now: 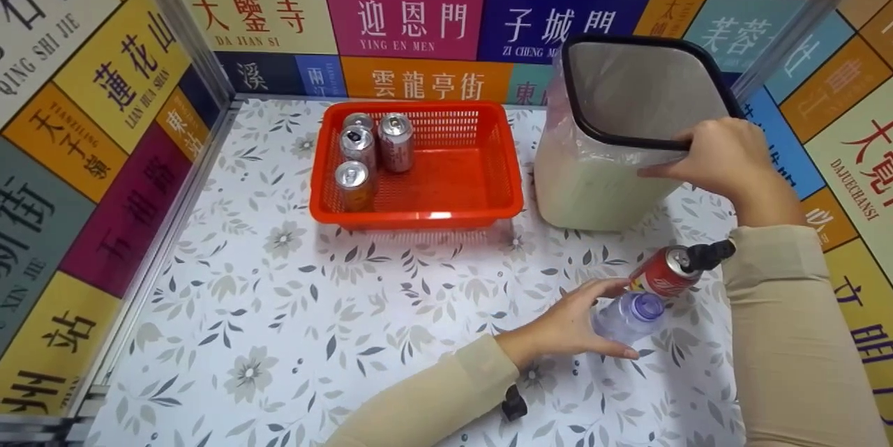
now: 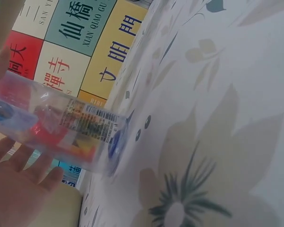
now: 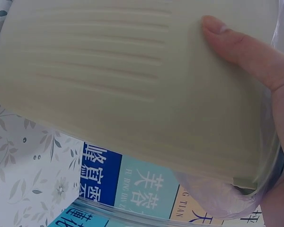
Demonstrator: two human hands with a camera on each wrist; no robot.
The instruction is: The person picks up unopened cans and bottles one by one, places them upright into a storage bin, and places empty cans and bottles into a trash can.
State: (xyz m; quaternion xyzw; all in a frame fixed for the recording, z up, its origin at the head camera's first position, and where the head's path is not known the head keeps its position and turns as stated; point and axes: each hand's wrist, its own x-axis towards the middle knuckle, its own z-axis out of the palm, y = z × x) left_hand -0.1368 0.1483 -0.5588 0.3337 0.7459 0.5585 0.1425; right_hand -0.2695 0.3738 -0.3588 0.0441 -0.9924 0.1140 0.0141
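Bottle (image 1: 626, 319) flanked by left hand (image 1: 564, 323), bin (image 1: 603, 185) in right hand (image 1: 732, 160)

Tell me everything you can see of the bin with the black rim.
The bin is a tall cream container with rounded corners, apparently plastic, with shallow ribs on one wall. A black rim circles its open top, and a translucent liner hangs outside. It appears upright on the patterned table, just right of the red basket without touching it. The right hand grips the rim, its thumb against the outside. Its floor is out of sight.
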